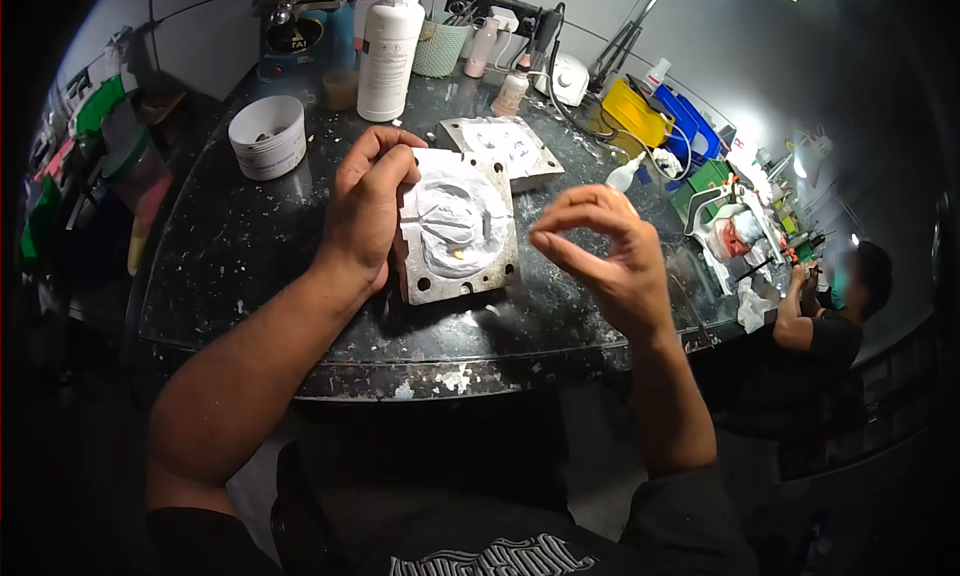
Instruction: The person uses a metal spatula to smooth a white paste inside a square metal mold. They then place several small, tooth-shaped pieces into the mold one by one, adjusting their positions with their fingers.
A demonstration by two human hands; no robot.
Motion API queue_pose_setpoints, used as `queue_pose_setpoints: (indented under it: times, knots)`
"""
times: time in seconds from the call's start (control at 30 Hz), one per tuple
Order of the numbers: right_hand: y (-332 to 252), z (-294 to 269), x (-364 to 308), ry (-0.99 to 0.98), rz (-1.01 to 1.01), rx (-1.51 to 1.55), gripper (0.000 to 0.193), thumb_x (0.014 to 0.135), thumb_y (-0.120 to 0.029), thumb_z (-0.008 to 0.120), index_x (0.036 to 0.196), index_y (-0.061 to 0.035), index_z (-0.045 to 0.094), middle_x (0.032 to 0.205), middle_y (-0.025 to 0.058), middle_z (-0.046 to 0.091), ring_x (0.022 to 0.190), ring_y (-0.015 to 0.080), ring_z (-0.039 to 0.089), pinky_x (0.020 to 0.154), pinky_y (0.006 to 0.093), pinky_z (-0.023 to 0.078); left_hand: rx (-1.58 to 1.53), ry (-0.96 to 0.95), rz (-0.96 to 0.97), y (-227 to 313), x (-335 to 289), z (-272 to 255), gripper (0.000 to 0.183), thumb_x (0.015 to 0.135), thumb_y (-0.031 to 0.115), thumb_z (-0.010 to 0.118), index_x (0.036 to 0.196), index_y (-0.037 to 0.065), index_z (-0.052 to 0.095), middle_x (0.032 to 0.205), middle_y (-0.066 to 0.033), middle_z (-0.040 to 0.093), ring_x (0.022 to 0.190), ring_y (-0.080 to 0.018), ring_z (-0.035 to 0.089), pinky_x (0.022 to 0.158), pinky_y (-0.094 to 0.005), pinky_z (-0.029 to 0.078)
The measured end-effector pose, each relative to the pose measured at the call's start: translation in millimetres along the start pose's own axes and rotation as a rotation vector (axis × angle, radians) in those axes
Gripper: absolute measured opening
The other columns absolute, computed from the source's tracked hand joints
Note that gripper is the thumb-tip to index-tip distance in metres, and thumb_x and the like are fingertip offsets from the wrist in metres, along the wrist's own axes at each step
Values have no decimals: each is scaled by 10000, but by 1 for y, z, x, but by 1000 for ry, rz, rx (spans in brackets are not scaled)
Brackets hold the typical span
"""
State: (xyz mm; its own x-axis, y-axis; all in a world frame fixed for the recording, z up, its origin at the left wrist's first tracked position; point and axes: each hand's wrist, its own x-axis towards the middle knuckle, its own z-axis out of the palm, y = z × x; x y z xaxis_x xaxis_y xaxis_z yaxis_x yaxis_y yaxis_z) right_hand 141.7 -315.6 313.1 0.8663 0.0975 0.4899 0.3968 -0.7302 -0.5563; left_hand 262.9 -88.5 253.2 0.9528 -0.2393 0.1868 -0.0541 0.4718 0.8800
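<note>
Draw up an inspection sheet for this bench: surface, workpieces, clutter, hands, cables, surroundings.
Surface: black tabletop, marked with pale specks and patches, worn along the near edge.
Workpieces: metal block with a white filling, face toward the camera; second block lies behind it.
Clutter: white tub, large white bottle, yellow bin and blue bin toward the back.
Hands: left hand grips the metal block's left side; right hand is raised beside it, thumb and fingers curled together; anything pinched is too small to tell.
Cables: cord trails across the back of the tabletop.
Surroundings: another person at far right, hands raised.
</note>
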Motion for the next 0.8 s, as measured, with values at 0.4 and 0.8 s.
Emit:
queue_pose_setpoints:
  times: [0.4,0.8]
  knots:
    - [-6,54,44,63,-74,-33,186,823,-293,879,953,-167,839,1219,34,678,1264,264,532,1136,447,313,-11,109,67,8,-14,13,212,880,119,536,1071,52,600,906,-13,536,842,-88,478,767,-242,400]
    - [-9,58,41,112,-193,-179,176,798,-238,898,943,-170,825,1231,22,666,1268,268,522,1142,467,291,-20,96,97,18,-19,19,162,919,118,559,1032,1,566,891,-35,565,799,-94,498,743,-267,419]
